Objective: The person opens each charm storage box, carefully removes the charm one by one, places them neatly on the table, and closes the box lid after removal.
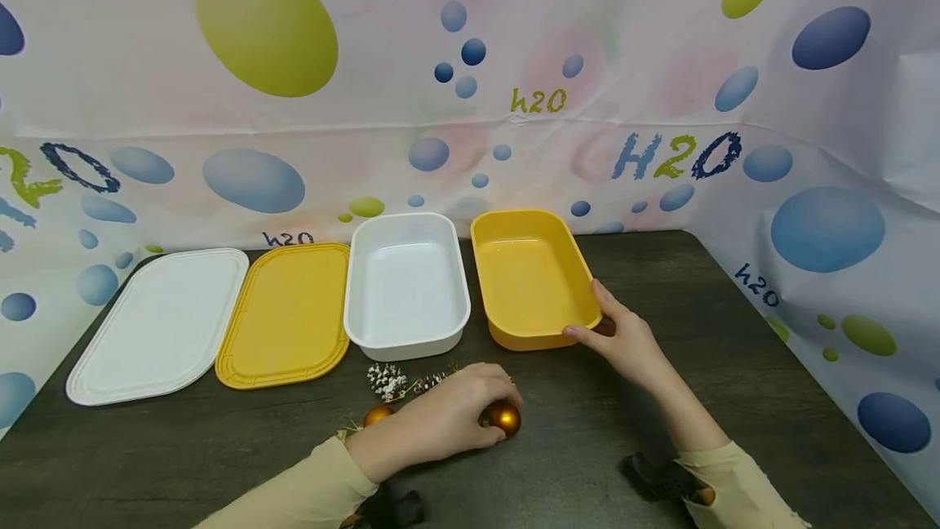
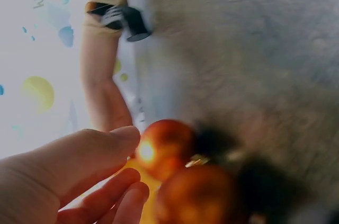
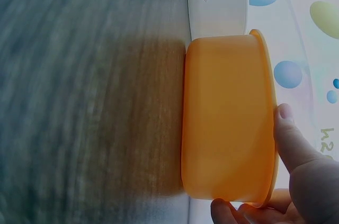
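My left hand [image 1: 455, 411] reaches low over the table, with thumb and fingers around a shiny orange Christmas ball [image 1: 505, 420]. In the left wrist view the thumb tip is right at this ball [image 2: 164, 147], and a second orange ball [image 2: 196, 197] sits close to it. That second ball [image 1: 378, 415] is partly covered by my wrist in the head view. My right hand [image 1: 624, 341] holds the near right corner of a yellow plastic container [image 1: 532, 284], thumb on the rim and fingers below it. Snowy-tipped pinecones [image 1: 387, 380] lie just beyond my left hand.
Left of the yellow container stands a white container [image 1: 407, 288]. Farther left lie a yellow lid [image 1: 286, 313] and a white lid [image 1: 161, 325], side by side. A patterned sheet [image 1: 382, 137] rises behind the dark table [image 1: 565, 455].
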Available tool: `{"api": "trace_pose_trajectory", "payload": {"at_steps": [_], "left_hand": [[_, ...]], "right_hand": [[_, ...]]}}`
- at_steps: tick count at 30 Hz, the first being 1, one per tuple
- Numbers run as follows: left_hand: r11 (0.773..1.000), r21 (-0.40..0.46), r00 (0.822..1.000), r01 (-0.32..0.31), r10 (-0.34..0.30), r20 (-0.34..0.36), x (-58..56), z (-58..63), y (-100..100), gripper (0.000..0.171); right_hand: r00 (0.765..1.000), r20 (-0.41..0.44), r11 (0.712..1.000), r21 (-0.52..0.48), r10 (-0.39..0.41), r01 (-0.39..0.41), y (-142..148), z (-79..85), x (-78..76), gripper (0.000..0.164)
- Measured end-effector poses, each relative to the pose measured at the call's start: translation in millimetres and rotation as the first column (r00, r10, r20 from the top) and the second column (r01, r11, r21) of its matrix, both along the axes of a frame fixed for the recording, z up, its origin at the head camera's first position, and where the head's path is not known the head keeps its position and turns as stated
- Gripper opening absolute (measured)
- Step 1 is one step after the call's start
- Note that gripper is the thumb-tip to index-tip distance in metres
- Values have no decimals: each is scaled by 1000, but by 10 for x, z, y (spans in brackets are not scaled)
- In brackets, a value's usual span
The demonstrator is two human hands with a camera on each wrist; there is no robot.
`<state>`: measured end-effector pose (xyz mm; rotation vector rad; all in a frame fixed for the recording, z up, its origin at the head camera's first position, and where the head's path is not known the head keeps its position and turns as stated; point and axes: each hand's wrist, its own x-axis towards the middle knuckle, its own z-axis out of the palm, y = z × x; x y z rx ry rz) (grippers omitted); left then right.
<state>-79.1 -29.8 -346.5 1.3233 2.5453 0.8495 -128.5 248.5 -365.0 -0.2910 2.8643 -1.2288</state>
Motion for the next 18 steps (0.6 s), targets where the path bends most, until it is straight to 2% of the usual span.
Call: {"api": "trace_pose_trajectory", "payload": {"at_steps": [4,9,12,18], "left_hand": [[996,73,999,-48,47,23,-2,109,-147,26],[975,151,986,-164,155,64,14,229,-480,28],[954,192,972,-231,220,80,18,241,-695,27],[912,220,938,-345,341,61,33,211,-1069,29]], "right_hand": [[1000,-4,1000,1,3,-3,1,-6,-7,91],[1000,-1,1000,-1,1,-1,-12,-9,-14,91],[1000,2,1000,2,1,-1,-10,-8,-11,92],[1000,19,1000,14,2,-3,-8,13,-2,93]]}}
